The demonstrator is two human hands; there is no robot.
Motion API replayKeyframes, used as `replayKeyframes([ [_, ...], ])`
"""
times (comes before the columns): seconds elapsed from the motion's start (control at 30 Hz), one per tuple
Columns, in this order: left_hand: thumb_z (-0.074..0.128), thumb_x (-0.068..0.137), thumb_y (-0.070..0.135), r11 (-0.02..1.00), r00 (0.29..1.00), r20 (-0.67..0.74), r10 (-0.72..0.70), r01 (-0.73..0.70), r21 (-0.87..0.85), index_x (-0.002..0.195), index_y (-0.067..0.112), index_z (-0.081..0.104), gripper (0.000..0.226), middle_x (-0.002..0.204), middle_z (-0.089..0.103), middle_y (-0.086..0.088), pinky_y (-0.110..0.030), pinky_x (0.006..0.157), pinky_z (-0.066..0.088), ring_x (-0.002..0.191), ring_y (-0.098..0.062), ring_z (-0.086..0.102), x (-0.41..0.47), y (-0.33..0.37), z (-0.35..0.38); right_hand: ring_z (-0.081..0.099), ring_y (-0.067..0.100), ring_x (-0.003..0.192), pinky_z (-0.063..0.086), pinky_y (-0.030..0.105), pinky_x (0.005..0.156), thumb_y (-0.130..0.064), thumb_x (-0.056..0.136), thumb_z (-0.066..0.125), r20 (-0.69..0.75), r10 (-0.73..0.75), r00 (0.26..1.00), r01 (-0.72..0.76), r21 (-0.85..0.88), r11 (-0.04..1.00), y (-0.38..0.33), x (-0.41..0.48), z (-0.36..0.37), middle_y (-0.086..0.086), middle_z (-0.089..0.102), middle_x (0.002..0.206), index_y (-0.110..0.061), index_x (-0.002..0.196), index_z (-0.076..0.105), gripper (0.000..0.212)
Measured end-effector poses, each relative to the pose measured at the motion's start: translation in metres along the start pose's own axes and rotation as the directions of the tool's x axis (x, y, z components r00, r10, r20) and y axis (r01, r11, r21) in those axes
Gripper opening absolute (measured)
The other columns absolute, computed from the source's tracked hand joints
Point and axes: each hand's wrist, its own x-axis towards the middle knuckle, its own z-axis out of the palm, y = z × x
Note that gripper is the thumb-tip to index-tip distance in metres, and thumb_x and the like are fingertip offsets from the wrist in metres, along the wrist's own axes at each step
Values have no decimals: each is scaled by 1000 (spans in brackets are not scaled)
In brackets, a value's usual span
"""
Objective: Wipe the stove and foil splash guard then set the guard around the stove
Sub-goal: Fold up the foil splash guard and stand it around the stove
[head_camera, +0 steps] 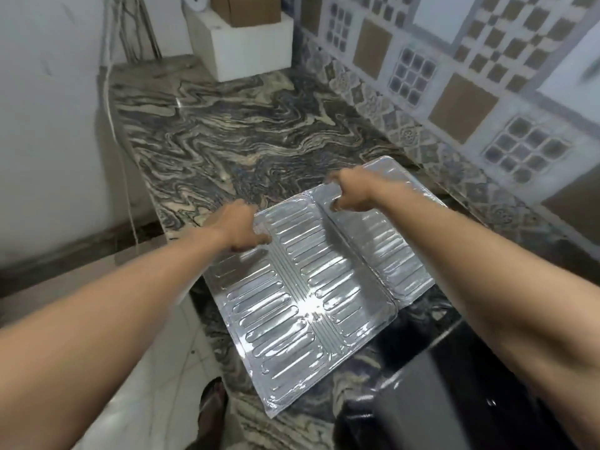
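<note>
The foil splash guard (305,287), a shiny embossed folding panel, lies spread over the marble counter with its near end hanging past the counter's front edge. My left hand (242,230) grips the guard's far left edge. My right hand (352,190) grips the far edge of the right-hand panel, which is tilted up a little along the fold. The dark stove (431,397) sits at the lower right, partly under my right forearm, and the guard's near right corner reaches over it.
The swirled marble counter (227,134) stretches away to a white foam box (246,43) with a cardboard box (246,8) on it. A patterned tile wall (470,76) runs along the right. White wall and floor lie to the left.
</note>
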Motion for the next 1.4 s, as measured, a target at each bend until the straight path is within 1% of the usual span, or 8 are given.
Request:
replayKeyframes([
  [0.17, 77, 71, 63, 996, 996, -9, -89, 89, 23, 151, 21, 31, 101, 152, 36, -18, -52, 102, 48, 132, -41, 44, 5, -13, 30, 64, 33, 107, 53, 38, 88, -26, 81, 73, 104, -30, 994, 26, 36, 999, -9, 39, 38, 12, 68, 117, -18, 123, 61, 44],
  [0.37, 86, 60, 60, 983, 980, -85, -181, 179, -31, 126, 20, 55, 83, 119, 64, -13, -48, 90, 50, 111, -40, 56, 8, -11, 28, 62, 33, 104, 59, 42, 83, -14, 70, 84, 205, -97, 974, 88, 51, 995, -18, 69, 40, 11, 49, 136, -43, 149, 31, 100],
  [0.43, 89, 59, 55, 977, 972, -106, -208, 202, -67, 118, 17, 61, 75, 114, 66, -12, -48, 91, 49, 109, -40, 56, 9, -9, 25, 45, 39, 124, 54, 43, 90, -13, 75, 78, 186, -97, 978, 107, -41, 993, -18, 76, 43, 15, 34, 149, -45, 150, 29, 94],
  [0.53, 89, 61, 51, 964, 963, -114, -243, 227, -142, 137, 21, 56, 88, 129, 56, -14, -48, 102, 45, 121, -38, 50, 10, -2, 27, 27, 40, 136, 41, 54, 104, -15, 77, 76, 130, -90, 987, 102, -89, 991, -20, 80, 46, 13, 32, 148, -31, 147, 33, 83],
  [0.87, 82, 77, 42, 959, 944, -284, -166, 87, -271, 125, 16, 63, 58, 127, 65, -12, -43, 97, 49, 118, -34, 59, -13, 8, -25, 28, 41, 138, 22, 59, 109, -37, 86, 67, -91, -93, 992, 94, 7, 996, -18, 40, -13, 18, 41, 146, -26, 132, 46, 52],
  [1.07, 70, 82, 36, 946, 836, -538, -110, -78, -315, 103, 26, 75, 24, 110, 74, -3, -36, 91, 52, 107, -27, 66, -48, 39, -110, 63, 29, 103, 48, 36, 89, -34, 77, 82, -258, -126, 958, 145, 55, 988, -10, -39, -110, 6, 70, 103, -22, 106, 72, 33],
  [1.27, 63, 89, 36, 955, 757, -653, 24, -211, -210, 103, 24, 79, 24, 110, 76, -4, -38, 94, 53, 109, -28, 67, -79, 70, -175, 59, 20, 81, 40, 24, 72, -26, 85, 76, -390, -98, 915, 163, 137, 977, 4, -104, -165, 1, 66, 80, -15, 101, 75, 20],
  [1.4, 63, 91, 35, 951, 729, -681, 71, -256, -175, 103, 24, 80, 24, 110, 77, -2, -38, 96, 53, 111, -25, 67, -88, 82, -189, 60, 15, 84, 38, 19, 67, -22, 86, 74, -394, -63, 917, 143, 177, 974, 9, -125, -165, 5, 68, 90, -13, 104, 74, 20],
])
